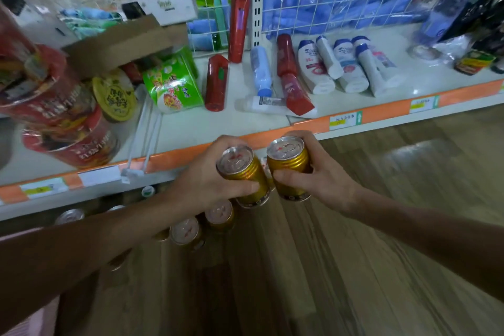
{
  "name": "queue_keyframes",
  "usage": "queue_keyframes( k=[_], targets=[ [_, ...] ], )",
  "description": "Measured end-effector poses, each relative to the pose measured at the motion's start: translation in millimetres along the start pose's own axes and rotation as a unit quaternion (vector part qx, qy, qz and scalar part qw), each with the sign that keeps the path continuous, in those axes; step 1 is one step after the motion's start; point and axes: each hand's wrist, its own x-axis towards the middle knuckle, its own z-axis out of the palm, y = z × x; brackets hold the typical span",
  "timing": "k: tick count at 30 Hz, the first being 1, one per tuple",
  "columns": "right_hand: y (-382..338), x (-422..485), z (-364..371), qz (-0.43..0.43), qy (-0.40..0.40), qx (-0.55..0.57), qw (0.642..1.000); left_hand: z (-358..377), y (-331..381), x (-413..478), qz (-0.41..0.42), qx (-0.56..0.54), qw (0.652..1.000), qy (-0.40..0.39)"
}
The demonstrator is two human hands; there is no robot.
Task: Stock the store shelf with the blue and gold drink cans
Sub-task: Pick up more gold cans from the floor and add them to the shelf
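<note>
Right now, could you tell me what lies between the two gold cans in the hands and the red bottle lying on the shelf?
In the head view, only bare white shelf and its orange edge strip.

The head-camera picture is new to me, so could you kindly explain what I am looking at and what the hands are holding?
There is no robot here: a person wears one wide-angle camera on the head, looking forward and down, so both arms reach in from the bottom. The left hand grips one gold can and the right hand grips another gold can, held side by side in front of the shelf edge. On that shelf lie red bottles, white bottles, a green pack and red cups. More cans stand on the lower level, under the left forearm.
</note>
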Motion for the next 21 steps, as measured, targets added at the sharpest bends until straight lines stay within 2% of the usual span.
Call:
queue_keyframes(
  k=[4, 8, 13, 17, 21],
  targets=[
    [-12, 13, 1, -0.020, 0.028, 0.056, 0.998, -6, 13, 9, 0.024, -0.054, 0.998, 0.014],
    [-21, 16, 7, -0.018, 0.041, 0.069, 0.997, -7, 23, 13, -0.002, -0.133, 0.990, 0.041],
    [-46, -9, 17, 0.044, 0.072, 0.083, 0.993, -3, 46, -9, -0.105, -0.215, 0.965, 0.104],
    [-97, -50, 18, 0.099, 0.108, 0.107, 0.983, -3, 95, -48, -0.190, -0.228, 0.945, 0.137],
    [-168, -94, 13, 0.115, 0.154, 0.084, 0.978, -10, 187, -79, -0.244, -0.158, 0.947, 0.138]
  ],
)
